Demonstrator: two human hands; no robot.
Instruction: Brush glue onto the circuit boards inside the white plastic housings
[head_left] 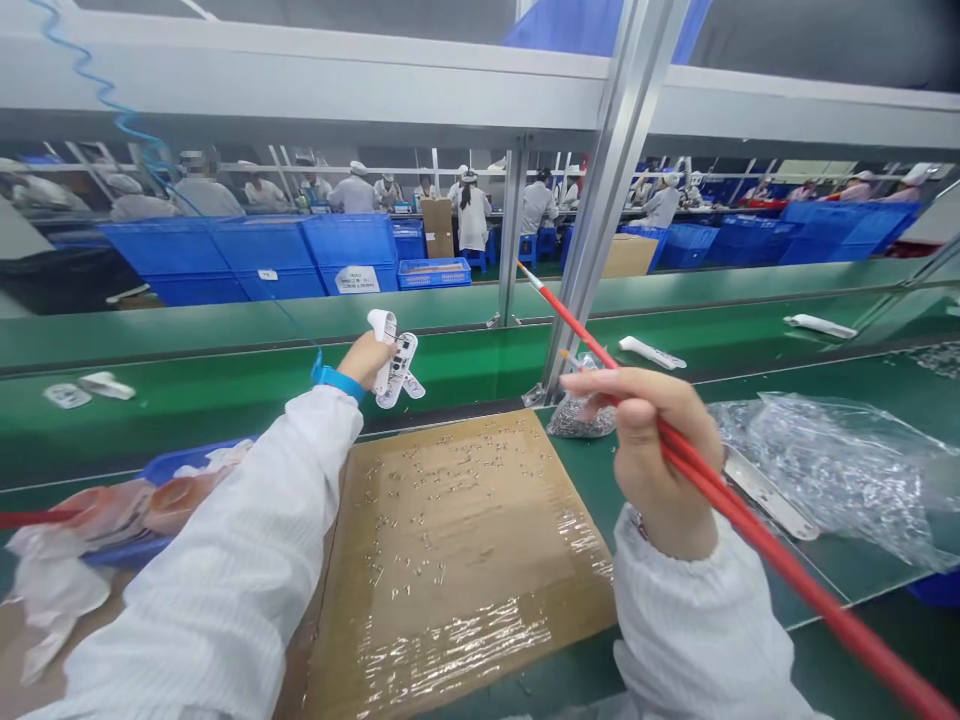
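Observation:
My left hand [367, 362], a blue strap round its wrist, is closed on white plastic housing parts [395, 362] with a dark-dotted circuit side and thin wires. It holds them over the green conveyor, beyond the cardboard's far left corner. In my right hand [660, 440] are long red tweezers [570, 320], one arm pointing up and away. The other tip shows near my fingers, apart from the first. Between my forearms lies a taped cardboard sheet [480, 540] with many tiny metal pieces [450, 465] scattered on it.
White housings [651, 352] lie on the green conveyor [465, 365]. A bag of small metal parts [581, 415] stands by a metal post [611, 180]; a larger clear bag [840, 470] lies right. Left is a blue tray [142, 545]. Workers and blue crates [349, 240] are beyond.

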